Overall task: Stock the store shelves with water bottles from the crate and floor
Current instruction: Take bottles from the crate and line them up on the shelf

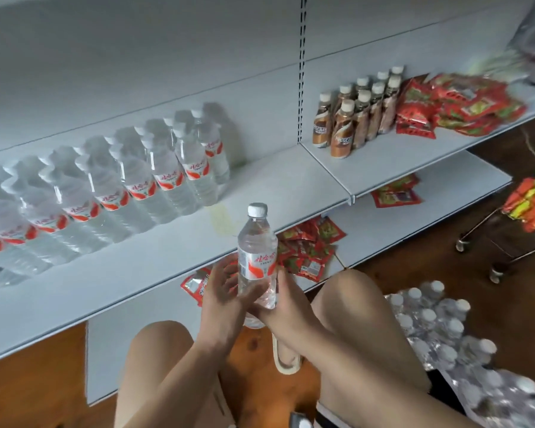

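A clear water bottle (256, 257) with a white cap and red-and-white label stands upright in front of the white shelf (173, 261). My right hand (283, 307) grips its lower part from the right. My left hand (221, 293) lies against its left side, fingers spread and touching the base. Two rows of the same bottles (105, 186) stand on the shelf's left half. A shrink-wrapped pack of water bottles (439, 329) lies on the floor at the right, beside my knee.
Brown coffee bottles (352, 115) and red snack packets (451, 106) fill the right shelf section. More red packets (309, 248) lie on the lower shelf. A wire basket (507, 230) with colourful packs stands on the wooden floor at right. My knees are bent below.
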`<state>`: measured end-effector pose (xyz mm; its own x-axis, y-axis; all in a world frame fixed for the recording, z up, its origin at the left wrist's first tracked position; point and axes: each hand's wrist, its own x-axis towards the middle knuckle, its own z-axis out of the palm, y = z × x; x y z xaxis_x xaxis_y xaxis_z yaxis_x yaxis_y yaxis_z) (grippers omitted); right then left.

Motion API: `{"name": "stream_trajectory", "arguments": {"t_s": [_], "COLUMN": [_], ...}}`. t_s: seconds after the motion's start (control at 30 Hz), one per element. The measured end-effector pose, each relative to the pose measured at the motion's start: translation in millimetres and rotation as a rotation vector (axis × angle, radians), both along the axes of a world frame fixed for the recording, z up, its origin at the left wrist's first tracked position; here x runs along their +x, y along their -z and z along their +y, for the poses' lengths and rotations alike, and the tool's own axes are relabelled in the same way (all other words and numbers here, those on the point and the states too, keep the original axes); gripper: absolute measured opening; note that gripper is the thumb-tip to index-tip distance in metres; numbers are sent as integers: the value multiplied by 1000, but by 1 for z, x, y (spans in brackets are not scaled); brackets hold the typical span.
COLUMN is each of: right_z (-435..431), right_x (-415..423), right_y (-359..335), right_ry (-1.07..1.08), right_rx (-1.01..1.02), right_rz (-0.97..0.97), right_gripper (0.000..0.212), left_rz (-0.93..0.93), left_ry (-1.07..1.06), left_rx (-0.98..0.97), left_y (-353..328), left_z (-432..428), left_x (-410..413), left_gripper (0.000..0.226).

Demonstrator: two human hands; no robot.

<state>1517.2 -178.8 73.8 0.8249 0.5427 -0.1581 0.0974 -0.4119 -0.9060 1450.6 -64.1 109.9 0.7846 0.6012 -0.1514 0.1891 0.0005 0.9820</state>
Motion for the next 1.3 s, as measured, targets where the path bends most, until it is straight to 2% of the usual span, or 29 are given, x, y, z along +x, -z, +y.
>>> {"name": "stream_trajectory", "arguments": {"t_s": [0.23,0.3,0.4,0.5,0.6,0.7,0.97,1.07,1.13,1.23,1.3], "right_z": [63,82,109,134,161,188,222,211,197,173,162], "right_x": [98,126,160,180,198,213,228,215,182,111,64], "right_y": [-17,-16,-6,1,3,4,-3,-5,-10,-15,-22], "right_ry": [35,30,18,7,-15,-27,-24,-25,38,104,44], "right_rx": [-5,-9,-47,-57,-41,-58,-234,-310,-312,-160,-71], "right_rz": [-203,-248,-307,-334,-348,-351,-324,-251,-159,-301,-311], "right_gripper": [61,64,68,71,72,75,70,85,95,73,60], "left_rz": [-74,13,269,517,603,621,617,597,550,368,279], "left_ry": [135,148,33,47,106,115,157,166,141,-196,-409], "left_rx": [251,380,654,857,1027,1091,1061,977,796,306,116], "left_y": [-17,-12,28,79,105,107,105,99,87,58,40], "left_z": [65,89,135,170,179,179,181,182,175,149,126], "left_x": [76,85,71,40,30,33,32,33,28,9,-10], "left_gripper": [54,52,45,67,66,61,61,69,71,48,36]}}
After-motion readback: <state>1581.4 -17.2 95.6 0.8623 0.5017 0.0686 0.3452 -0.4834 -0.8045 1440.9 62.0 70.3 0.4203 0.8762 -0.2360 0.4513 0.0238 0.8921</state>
